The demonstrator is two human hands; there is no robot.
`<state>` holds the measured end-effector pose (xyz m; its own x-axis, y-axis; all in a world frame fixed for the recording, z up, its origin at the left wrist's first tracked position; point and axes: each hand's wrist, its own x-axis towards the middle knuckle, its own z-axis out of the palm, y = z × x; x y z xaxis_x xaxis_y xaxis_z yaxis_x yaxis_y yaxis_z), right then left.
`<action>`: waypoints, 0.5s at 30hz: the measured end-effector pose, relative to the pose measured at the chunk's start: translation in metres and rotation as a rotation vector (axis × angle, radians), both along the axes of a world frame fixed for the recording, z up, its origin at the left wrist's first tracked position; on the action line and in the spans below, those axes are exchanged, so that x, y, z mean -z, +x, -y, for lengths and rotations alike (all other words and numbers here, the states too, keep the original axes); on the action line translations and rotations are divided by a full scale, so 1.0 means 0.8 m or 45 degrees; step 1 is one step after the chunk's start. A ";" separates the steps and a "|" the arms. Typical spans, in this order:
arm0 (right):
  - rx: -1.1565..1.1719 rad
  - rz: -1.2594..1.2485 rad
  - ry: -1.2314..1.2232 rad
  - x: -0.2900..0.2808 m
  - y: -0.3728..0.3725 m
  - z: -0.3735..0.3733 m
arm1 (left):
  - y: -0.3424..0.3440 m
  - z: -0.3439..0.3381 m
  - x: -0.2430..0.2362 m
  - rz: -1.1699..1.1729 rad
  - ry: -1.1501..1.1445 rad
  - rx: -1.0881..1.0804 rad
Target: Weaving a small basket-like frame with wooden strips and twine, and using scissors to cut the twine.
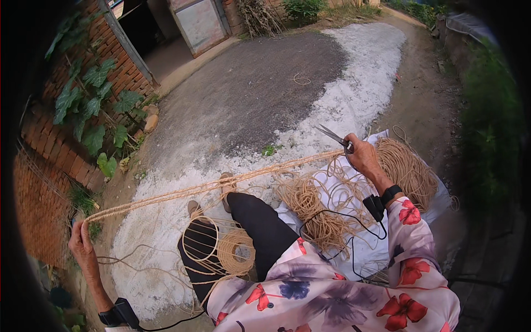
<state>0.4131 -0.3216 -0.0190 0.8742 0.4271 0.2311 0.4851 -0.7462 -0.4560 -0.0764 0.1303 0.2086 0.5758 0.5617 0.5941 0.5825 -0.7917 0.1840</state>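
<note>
Several strands of tan twisted cord (221,181) run taut across my front, stretched between my hands. At the far left, my left hand (83,252) is closed on their folded end. My right hand (362,156), out to the right, grips dark-handled scissors (332,133), whose blades point up and left. The other end of the strands reaches this hand; whether its fingers also pinch them is hidden. On my lap rests a partly woven cord piece (237,253) with a round hoop (200,239) and loose cords around it.
To my right, a tangled cord bundle (315,207) and a large cord coil (406,171) lie on a white sheet (345,193). Thin black cables run from my wrist straps. A brick wall (55,146) with leafy plants (97,105) stands left; a doorway (160,33) lies beyond.
</note>
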 end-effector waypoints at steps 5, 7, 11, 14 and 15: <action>0.185 0.097 -0.081 0.008 0.049 0.058 | -0.054 -0.074 0.004 0.175 0.164 -0.027; 0.231 0.134 -0.108 0.005 0.052 0.071 | -0.057 -0.080 0.005 -0.191 0.026 -0.248; 0.013 -0.035 0.112 0.015 0.080 0.103 | -0.166 -0.175 0.034 -0.035 0.415 -0.385; 0.054 -0.966 0.451 -0.001 0.073 0.162 | -0.239 -0.201 0.053 -0.160 0.404 -0.510; 0.034 -0.989 0.452 0.025 0.074 0.166 | -0.270 -0.208 0.051 -0.181 0.416 -0.529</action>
